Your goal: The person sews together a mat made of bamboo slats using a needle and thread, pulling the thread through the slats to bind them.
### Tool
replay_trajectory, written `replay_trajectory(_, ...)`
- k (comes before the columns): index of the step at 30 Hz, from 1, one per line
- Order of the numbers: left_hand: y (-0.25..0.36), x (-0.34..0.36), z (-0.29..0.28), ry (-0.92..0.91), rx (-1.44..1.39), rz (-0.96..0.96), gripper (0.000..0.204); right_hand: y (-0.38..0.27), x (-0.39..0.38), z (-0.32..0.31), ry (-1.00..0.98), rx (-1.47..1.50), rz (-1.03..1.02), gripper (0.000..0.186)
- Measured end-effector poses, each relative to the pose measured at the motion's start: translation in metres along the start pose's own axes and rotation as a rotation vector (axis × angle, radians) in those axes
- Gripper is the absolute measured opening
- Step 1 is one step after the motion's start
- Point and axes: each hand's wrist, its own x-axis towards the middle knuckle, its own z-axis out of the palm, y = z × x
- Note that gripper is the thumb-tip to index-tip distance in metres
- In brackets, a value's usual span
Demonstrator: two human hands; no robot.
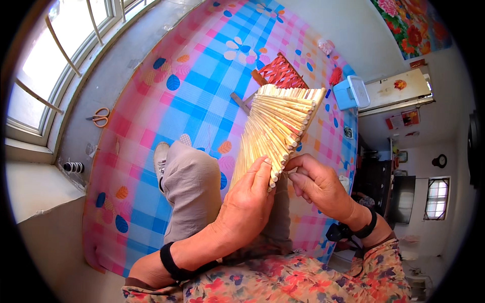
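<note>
A stiff panel of many thin straw-coloured stalks (273, 116), laid side by side, stands tilted above my lap. My left hand (250, 189) is closed on its lower near edge, thumb and fingers pressing the stalk ends. At the right edge of the same panel, my right hand (318, 183) is pinched beside the stalk ends. What lies between its fingertips is too small to make out. Behind the panel, a small folding stool (281, 73) with a red woven seat is partly hidden.
A checked pink and blue sheet (192, 101) spreads beneath me. Orange-handled scissors (101, 117) and a dark thread spool (74, 167) lie on the grey window ledge to the left. A blue box with a white lid (351, 93) stands at the far right.
</note>
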Motion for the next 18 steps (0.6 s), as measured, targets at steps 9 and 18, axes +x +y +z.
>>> replay_trajectory(9, -0.001, -0.001, 0.009, 0.097, 0.096, 0.068, 0.048, 0.008, 0.001, 0.003, 0.058, -0.074, -0.120, 0.035)
replay_trajectory(18, -0.002, -0.001, 0.016, 0.118, 0.144, 0.073, 0.048, 0.006, 0.004, -0.002, -0.030, 0.010, -0.032, 0.043)
